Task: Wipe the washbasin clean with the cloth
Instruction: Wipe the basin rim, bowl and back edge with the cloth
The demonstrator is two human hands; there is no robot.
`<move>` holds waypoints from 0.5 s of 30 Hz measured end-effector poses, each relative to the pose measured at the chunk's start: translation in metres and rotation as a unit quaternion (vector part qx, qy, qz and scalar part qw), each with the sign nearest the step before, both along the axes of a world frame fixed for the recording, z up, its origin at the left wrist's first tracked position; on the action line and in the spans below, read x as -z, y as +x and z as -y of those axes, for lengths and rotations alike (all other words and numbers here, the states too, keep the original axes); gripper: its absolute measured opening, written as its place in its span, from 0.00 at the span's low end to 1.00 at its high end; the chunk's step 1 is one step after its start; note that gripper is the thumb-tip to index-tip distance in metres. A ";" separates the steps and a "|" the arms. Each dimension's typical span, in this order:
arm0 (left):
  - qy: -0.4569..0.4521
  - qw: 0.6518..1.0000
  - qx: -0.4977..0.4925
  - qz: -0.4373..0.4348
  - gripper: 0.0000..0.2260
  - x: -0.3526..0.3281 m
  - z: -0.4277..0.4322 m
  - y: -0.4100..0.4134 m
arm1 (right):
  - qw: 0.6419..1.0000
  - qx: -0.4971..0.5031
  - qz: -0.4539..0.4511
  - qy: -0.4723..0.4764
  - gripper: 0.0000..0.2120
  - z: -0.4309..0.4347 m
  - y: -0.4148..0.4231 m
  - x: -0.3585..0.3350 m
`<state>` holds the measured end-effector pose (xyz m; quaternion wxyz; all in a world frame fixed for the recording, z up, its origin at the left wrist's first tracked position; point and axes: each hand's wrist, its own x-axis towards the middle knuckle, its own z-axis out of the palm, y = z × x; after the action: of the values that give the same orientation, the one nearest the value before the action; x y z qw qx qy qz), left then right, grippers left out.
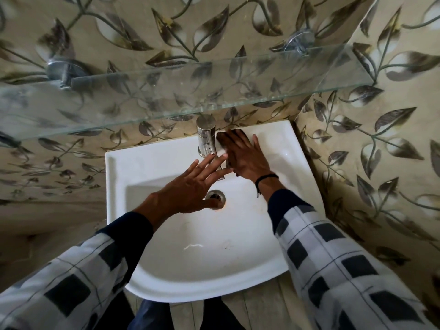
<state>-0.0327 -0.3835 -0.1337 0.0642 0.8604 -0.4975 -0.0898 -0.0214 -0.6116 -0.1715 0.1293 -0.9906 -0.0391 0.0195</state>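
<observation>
The white washbasin [152,277] hangs in a corner of tiled wall, with a steel tap [206,132] at the middle of its back ledge. My right hand [246,156] lies flat with straight, spread fingers on the back ledge just right of the tap. It presses down on a pale cloth [222,150], of which only a small edge shows beside the fingers. Over the bowl, my left hand [190,186] hovers with fingers spread and holds nothing. Its fingertips reach the tap spout, and its thumb covers part of the drain [217,195].
A glass shelf [166,101] on two metal brackets [62,72] juts out above the tap, close over the back ledge. Leaf-patterned tiled walls [371,148] close in behind and on the right. A faint stain lies on the bowl floor near the front.
</observation>
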 end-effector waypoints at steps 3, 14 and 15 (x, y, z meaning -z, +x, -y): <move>-0.001 1.000 -0.004 -0.004 0.40 0.001 0.000 -0.001 | 1.000 0.010 0.009 -0.004 0.31 -0.021 -0.004 0.011; 0.037 0.999 0.000 0.006 0.42 -0.005 0.001 -0.001 | 0.998 -0.058 -0.020 -0.030 0.36 -0.002 -0.002 0.001; 0.046 0.999 0.001 0.012 0.42 -0.005 0.001 -0.001 | 0.999 -0.043 -0.019 -0.022 0.36 0.001 -0.001 -0.003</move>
<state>-0.0336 -0.3845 -0.1284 0.0181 0.8628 -0.4948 -0.1022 -0.0223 -0.6129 -0.1682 0.1070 -0.9902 -0.0787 0.0443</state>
